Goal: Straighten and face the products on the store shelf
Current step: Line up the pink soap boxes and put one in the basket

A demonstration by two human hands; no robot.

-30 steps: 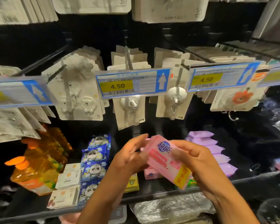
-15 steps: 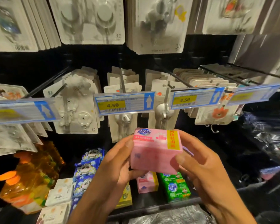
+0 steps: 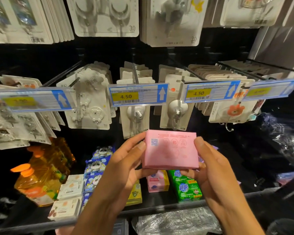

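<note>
Head view: left hand, right hand pinch flat pink wrapped pack, back showing; I'd flip it label-forward.

One view only, head-worn; shelf is faced squarely from close, lens tilted slightly downward.

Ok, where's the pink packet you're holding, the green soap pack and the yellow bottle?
Flat pink rectangular packet [image 3: 171, 150]: head view, middle of its printed face.
Green plastic-wrapped soap pack [image 3: 185, 187]: head view, its top label.
Clear yellow plastic bottle with orange cap [image 3: 44, 177]: head view, its body.
</note>
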